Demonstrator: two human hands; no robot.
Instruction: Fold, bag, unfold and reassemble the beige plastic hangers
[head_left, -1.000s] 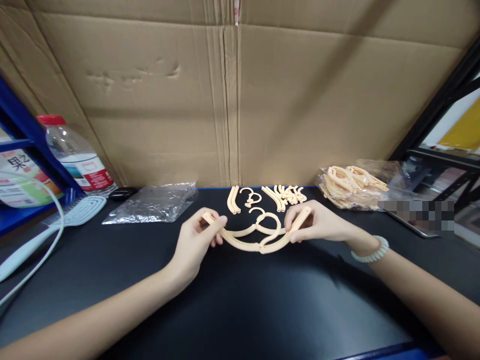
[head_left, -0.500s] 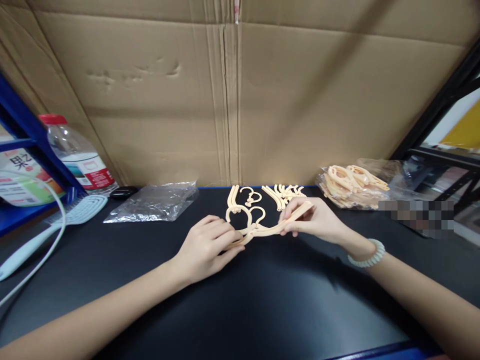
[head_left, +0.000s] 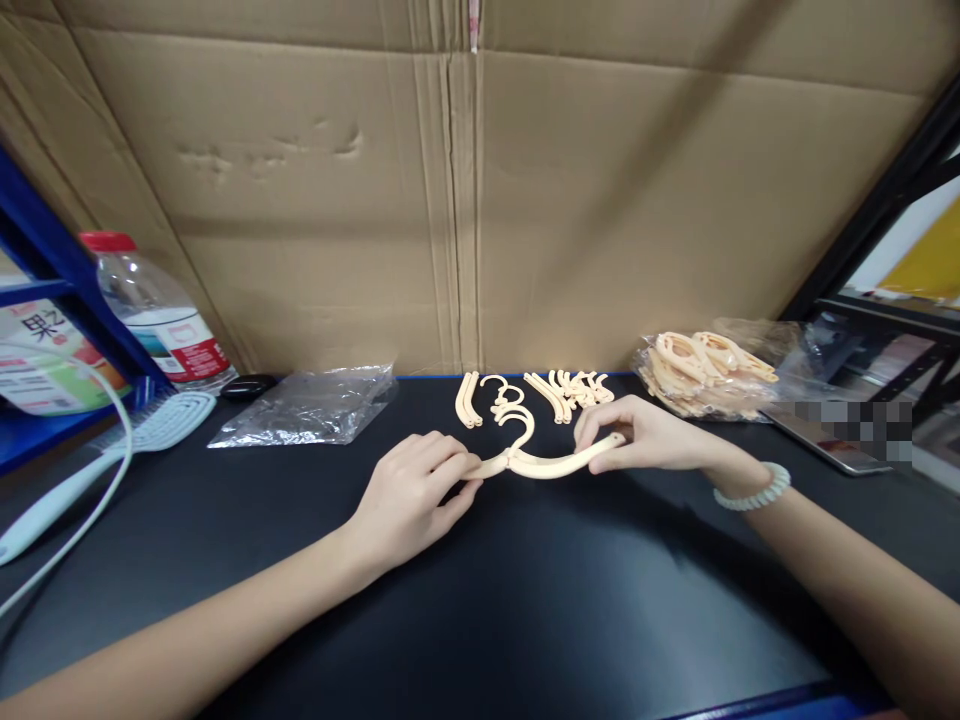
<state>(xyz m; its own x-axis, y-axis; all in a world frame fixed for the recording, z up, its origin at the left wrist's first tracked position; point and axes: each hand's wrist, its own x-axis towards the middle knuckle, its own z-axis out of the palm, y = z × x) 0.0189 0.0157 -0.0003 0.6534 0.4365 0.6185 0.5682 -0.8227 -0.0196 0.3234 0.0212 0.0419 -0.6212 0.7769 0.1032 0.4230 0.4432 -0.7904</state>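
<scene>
Between my two hands is a cream plastic clothes hanger [head_left: 551, 467], its arms spread out to both sides and its hook pointing up and away. My left hand [head_left: 420, 490] is closed on the left arm, whose end is hidden by the fingers. Thumb and fingers of my right hand [head_left: 626, 435] pinch the right arm near its tip. Just behind the hook lie loose hanger hooks [head_left: 504, 390] and a pair of curved hanger arms [head_left: 468, 400]. More loose hanger parts [head_left: 577, 388] lie close behind my right hand.
A clear bag of hangers [head_left: 705, 370] lies at the back right beside a phone-like flat object [head_left: 832, 450]. At left are an empty plastic bag [head_left: 307, 405], a hairbrush [head_left: 165, 420], a bottle [head_left: 165, 320] and a white cable [head_left: 124, 430]. Cardboard [head_left: 337, 200] stands behind.
The hanger's overlapping pieces have come into line, with the hooks now close together. My right hand has shifted slightly right along the arm; my left hand has hardly moved.
</scene>
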